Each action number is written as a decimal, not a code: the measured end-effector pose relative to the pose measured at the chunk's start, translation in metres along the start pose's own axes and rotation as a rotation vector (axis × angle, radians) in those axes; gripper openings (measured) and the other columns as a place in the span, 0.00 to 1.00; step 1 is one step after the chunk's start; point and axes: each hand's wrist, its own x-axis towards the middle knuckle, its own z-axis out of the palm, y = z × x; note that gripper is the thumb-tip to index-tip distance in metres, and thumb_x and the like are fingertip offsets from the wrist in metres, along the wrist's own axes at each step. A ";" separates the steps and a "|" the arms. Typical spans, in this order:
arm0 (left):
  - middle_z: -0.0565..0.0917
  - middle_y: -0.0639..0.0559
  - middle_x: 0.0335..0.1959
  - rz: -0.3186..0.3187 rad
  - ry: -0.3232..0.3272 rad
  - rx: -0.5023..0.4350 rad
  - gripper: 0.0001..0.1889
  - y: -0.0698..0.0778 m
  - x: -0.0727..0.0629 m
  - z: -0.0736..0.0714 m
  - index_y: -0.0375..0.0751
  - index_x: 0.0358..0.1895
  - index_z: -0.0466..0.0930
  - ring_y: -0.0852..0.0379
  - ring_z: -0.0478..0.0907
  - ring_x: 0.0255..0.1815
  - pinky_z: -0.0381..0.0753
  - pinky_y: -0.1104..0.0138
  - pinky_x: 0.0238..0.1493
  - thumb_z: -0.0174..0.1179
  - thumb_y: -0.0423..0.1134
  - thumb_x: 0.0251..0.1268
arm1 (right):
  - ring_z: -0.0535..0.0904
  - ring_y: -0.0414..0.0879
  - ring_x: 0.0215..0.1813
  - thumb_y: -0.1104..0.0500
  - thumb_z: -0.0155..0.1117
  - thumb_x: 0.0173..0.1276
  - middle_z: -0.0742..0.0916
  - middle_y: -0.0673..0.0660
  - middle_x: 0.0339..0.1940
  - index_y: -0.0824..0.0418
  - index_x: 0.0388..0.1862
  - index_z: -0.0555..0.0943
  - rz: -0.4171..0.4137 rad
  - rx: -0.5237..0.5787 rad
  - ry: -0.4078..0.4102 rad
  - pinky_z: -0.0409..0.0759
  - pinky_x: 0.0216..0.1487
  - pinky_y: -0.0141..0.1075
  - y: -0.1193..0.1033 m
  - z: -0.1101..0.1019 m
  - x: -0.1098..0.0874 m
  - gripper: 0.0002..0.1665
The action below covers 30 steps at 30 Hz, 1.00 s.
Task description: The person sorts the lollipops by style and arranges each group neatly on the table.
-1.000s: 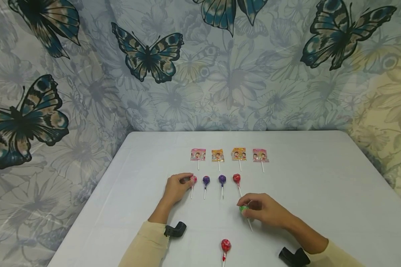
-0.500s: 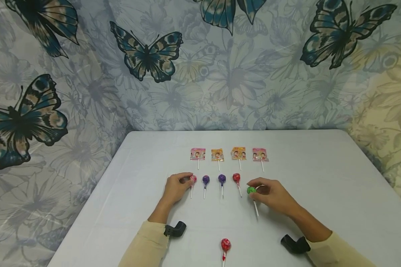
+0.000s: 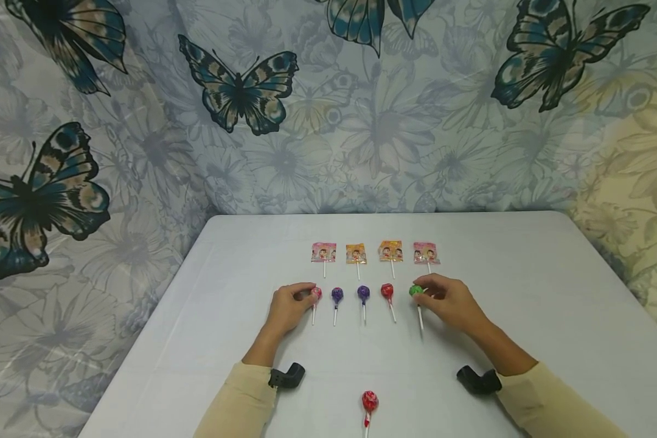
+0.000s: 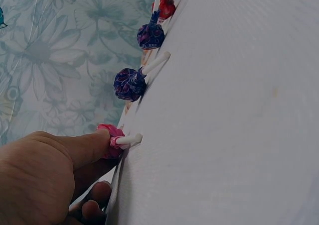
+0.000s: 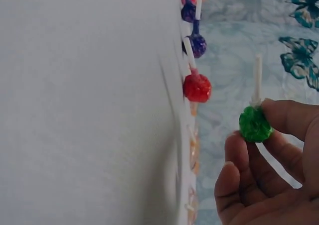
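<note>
My left hand [image 3: 288, 308] pinches the head of a pink lollipop [image 4: 113, 140] at the left end of a row on the white table. Beside it in that row lie two purple lollipops [image 3: 336, 295] and a red lollipop [image 3: 387, 291], sticks toward me. My right hand [image 3: 453, 304] holds a green lollipop [image 5: 255, 124] between thumb and fingers, at the row's right end. Its stick points toward me in the head view. In the right wrist view the green lollipop hangs apart from the tabletop [image 5: 89, 105].
Behind the row lie several flat wrapped lollipops, such as a pink packet [image 3: 323, 252] and an orange packet [image 3: 390, 250]. Another red lollipop [image 3: 370, 401] lies alone near the front. A butterfly-patterned cloth [image 3: 383, 152] hangs behind the table [image 3: 197, 340].
My right hand has carried the green lollipop away from me and slightly right, from in front of the red one to the row's right end. My left hand has stayed on the pink lollipop.
</note>
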 end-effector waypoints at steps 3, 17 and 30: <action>0.81 0.54 0.31 -0.002 -0.002 0.002 0.12 0.000 0.000 0.000 0.44 0.46 0.87 0.58 0.72 0.31 0.73 0.63 0.33 0.69 0.36 0.58 | 0.81 0.49 0.38 0.66 0.70 0.60 0.86 0.55 0.37 0.64 0.46 0.83 0.023 0.004 0.007 0.79 0.37 0.33 0.002 0.000 0.004 0.14; 0.80 0.54 0.29 -0.019 -0.003 0.001 0.12 -0.001 0.001 0.001 0.43 0.46 0.87 0.58 0.72 0.30 0.72 0.63 0.33 0.69 0.35 0.58 | 0.82 0.49 0.40 0.62 0.71 0.60 0.87 0.56 0.39 0.65 0.47 0.84 0.089 -0.024 0.011 0.79 0.39 0.39 0.007 0.004 0.019 0.15; 0.79 0.55 0.27 -0.015 -0.003 0.010 0.12 -0.001 0.001 0.001 0.43 0.46 0.87 0.58 0.71 0.29 0.72 0.64 0.31 0.69 0.34 0.57 | 0.79 0.50 0.39 0.56 0.70 0.62 0.86 0.55 0.37 0.64 0.47 0.84 0.133 -0.102 -0.027 0.76 0.39 0.40 0.015 0.008 0.025 0.17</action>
